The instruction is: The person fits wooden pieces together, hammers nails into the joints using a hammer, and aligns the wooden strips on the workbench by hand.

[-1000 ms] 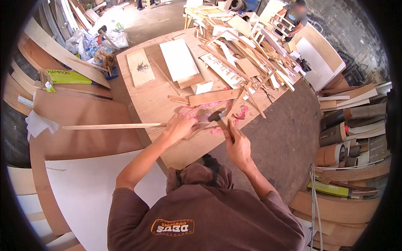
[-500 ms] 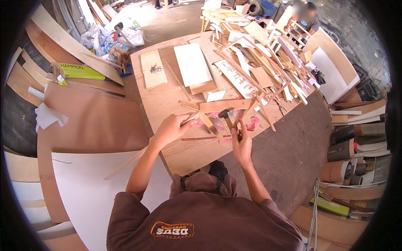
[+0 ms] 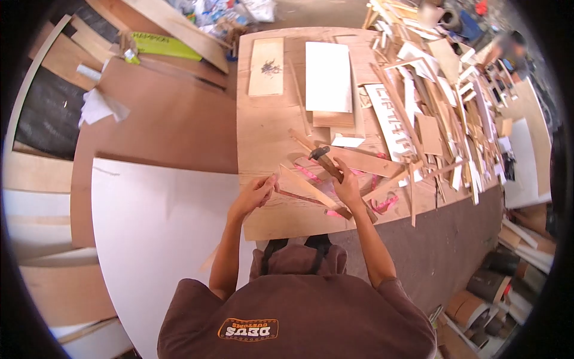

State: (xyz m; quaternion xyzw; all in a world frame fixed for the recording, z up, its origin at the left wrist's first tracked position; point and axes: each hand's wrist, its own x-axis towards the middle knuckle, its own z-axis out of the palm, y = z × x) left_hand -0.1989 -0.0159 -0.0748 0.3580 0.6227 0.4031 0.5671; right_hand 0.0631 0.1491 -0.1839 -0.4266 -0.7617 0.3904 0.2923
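Note:
My right hand (image 3: pixel 348 184) is closed round the wooden handle of a hammer (image 3: pixel 331 166), its dark metal head tilted up to the left above the table. At the table's left side my left hand (image 3: pixel 257 194) has its fingers pinched together. A thin wooden strip (image 3: pixel 209 257) shows beside my left forearm and appears to run up into that hand; its middle is hidden. Between the hands lies a slanting narrow piece of wood (image 3: pixel 308 185). Behind it, a flat board (image 3: pixel 362 161) rests near crumpled pink strips (image 3: pixel 385 204).
On the wooden table (image 3: pixel 269 131) lie a white panel (image 3: pixel 327 76) and a board with a pile of small dark pieces (image 3: pixel 266 67). Scrap wood (image 3: pixel 427 134) is heaped at the right. Large sheets (image 3: pixel 161 203) stand to the left. Another person (image 3: pixel 508 51) is at the far right.
The view has swung so that the table appears further right. My left hand has come down and back towards the table's near left edge. The hammer remains in my right hand.

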